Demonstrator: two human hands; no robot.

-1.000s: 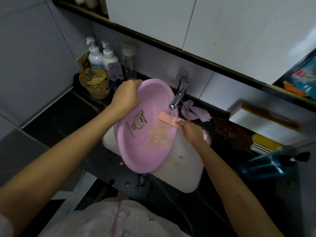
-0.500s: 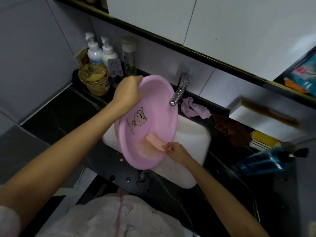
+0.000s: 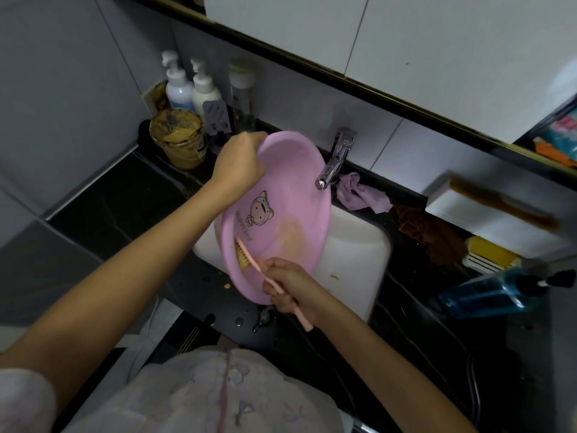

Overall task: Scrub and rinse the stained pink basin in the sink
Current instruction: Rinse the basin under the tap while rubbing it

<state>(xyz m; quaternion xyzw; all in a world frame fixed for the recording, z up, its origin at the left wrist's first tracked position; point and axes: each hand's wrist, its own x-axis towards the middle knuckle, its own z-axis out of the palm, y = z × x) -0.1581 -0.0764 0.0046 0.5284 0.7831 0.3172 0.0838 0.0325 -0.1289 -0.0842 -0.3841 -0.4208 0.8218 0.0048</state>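
A pink basin (image 3: 290, 182) with a cartoon print stands tilted on edge over the white sink (image 3: 356, 245), its inside facing me. A brownish stain (image 3: 292, 232) smears its lower inside. My left hand (image 3: 240, 164) grips the basin's upper left rim. My right hand (image 3: 290, 285) holds the handle of a pink brush (image 3: 249, 260), whose bristle head lies against the basin's lower left inner wall. The chrome tap (image 3: 335, 160) juts over the basin's upper right rim; no water stream shows.
A dirty jar (image 3: 179, 137), two pump bottles (image 3: 190, 85) and a clear bottle (image 3: 242, 89) stand at the back left of the black counter (image 3: 103, 207). A purple cloth (image 3: 362, 193) and brown cloth (image 3: 427, 229) lie right of the tap. A blue bottle (image 3: 499, 292) lies far right.
My right hand has dropped from the basin's right side to its lower edge, and the brush swept across to the lower left inner wall. The basin stays tilted in my left hand.
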